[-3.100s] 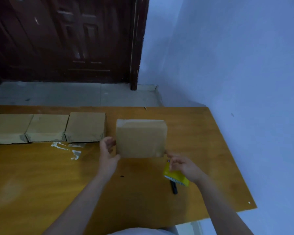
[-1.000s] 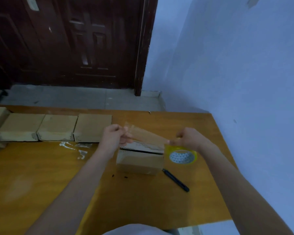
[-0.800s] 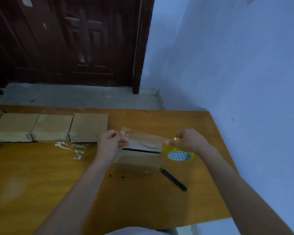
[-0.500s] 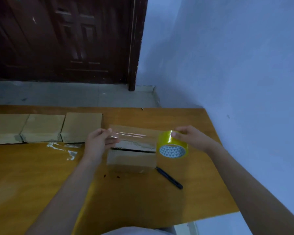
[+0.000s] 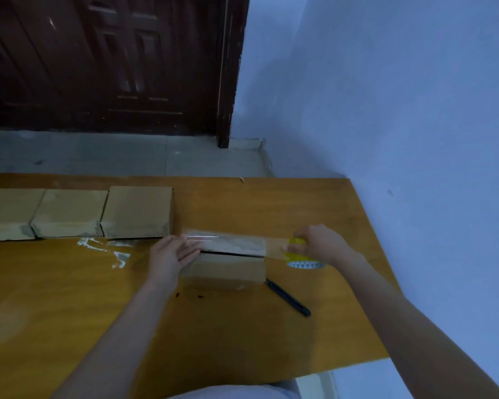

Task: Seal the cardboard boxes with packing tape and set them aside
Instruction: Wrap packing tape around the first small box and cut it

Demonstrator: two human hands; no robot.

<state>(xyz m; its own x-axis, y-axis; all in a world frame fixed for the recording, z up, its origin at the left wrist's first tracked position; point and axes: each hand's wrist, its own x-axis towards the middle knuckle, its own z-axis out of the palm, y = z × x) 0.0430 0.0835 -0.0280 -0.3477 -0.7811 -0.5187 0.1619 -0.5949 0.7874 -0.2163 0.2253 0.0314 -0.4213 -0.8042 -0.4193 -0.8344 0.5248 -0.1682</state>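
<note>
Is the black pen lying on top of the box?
No, the pen lies on the table, beside the box.

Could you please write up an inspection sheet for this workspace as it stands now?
Surface: orange-brown wooden table, against a blue wall.
Job's things: open box with a tape strip stretched across its top; yellow tape roll; three boxes lined up at the far left.
Clutter: tape scraps; black pen-like tool beside the box.
Grippers: left hand presses the strip's end at the box's left edge; right hand grips the roll.
Cables: nothing seen.
Surroundings: dark wooden door, grey floor.
</note>
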